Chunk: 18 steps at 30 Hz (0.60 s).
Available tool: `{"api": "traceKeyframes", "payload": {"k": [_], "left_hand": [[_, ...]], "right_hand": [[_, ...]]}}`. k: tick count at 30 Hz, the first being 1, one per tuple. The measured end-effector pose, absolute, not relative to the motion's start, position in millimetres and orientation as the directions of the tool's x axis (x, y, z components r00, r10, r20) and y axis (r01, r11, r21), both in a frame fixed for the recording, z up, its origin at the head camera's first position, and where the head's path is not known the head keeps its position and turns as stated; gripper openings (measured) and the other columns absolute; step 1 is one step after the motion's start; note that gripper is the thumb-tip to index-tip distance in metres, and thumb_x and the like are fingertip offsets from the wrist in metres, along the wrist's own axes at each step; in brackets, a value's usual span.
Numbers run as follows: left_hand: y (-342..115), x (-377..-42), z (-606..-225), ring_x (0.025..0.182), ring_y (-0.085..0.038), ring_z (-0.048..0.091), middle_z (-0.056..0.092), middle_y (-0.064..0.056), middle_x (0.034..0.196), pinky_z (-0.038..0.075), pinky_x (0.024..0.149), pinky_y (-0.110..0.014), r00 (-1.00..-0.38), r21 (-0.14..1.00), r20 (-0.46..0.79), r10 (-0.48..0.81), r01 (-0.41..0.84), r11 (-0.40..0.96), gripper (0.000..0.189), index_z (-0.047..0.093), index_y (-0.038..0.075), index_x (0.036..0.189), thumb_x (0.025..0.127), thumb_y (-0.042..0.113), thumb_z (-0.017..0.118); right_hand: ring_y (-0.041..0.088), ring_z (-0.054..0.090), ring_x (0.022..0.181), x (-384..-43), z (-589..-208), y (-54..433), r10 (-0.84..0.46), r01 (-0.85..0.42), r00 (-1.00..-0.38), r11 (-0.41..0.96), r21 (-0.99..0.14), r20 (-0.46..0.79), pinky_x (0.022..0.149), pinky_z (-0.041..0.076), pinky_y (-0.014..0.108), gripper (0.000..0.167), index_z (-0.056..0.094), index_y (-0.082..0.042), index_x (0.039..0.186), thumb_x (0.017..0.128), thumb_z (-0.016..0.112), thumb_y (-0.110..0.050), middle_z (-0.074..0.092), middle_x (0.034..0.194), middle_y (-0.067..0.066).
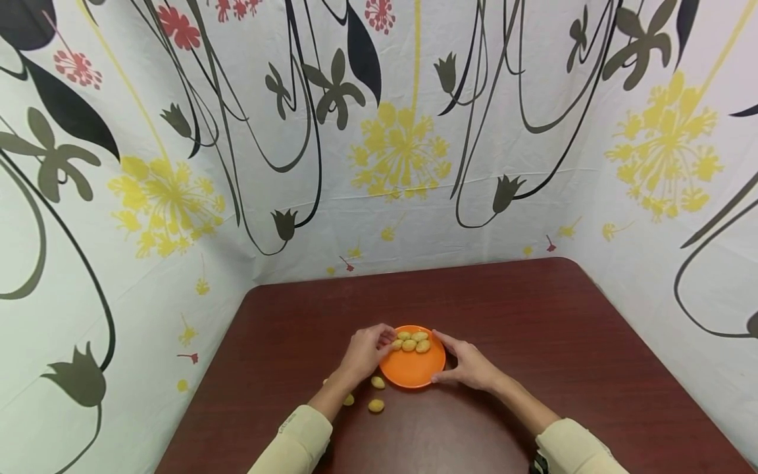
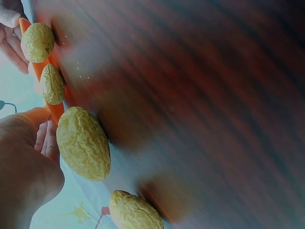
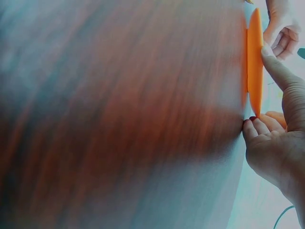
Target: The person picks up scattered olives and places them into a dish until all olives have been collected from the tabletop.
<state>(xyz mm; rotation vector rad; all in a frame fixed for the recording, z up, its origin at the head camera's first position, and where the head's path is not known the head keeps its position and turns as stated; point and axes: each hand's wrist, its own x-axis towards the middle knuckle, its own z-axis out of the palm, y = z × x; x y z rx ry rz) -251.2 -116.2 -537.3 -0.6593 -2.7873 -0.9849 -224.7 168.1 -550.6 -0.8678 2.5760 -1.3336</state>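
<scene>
An orange plate stands on the table, with several small, wrinkled yellow potatoes in two rows on its far half. My left hand reaches over the plate's left rim with curled fingers. Its fingertips pinch the leftmost potato of the nearer row and partly hide it. On the right side, my right hand grips the plate's rim. In the right wrist view the thumb lies along the orange edge, with the other fingers at its opposite end.
Loose potatoes lie on the dark red-brown table left of the plate and near my left forearm. Seen from the left wrist, a large one lies close by that hand. A flower-patterned cloth hangs around the table's far and side edges.
</scene>
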Motion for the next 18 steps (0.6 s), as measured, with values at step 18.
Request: {"api": "traceKeyframes", "payload": {"k": [18], "left_hand": [[-135,-247,-531,0.100,-0.014,0.073,0.076,0.000,0.112,0.061,0.085,-0.027,-0.903,0.627,0.258,0.343,0.426,0.652,0.022,0.074,0.011,0.122,0.100,0.007,0.075]], "right_hand": [[0.044,0.041,0.149,-225,-552,169,-0.538,-0.437,-0.829,0.452,-0.778,0.153,0.116,0.038,0.059,0.103,0.032,0.010,0.161,0.087,0.091,-0.030,0.040,0.162,0.030]]}}
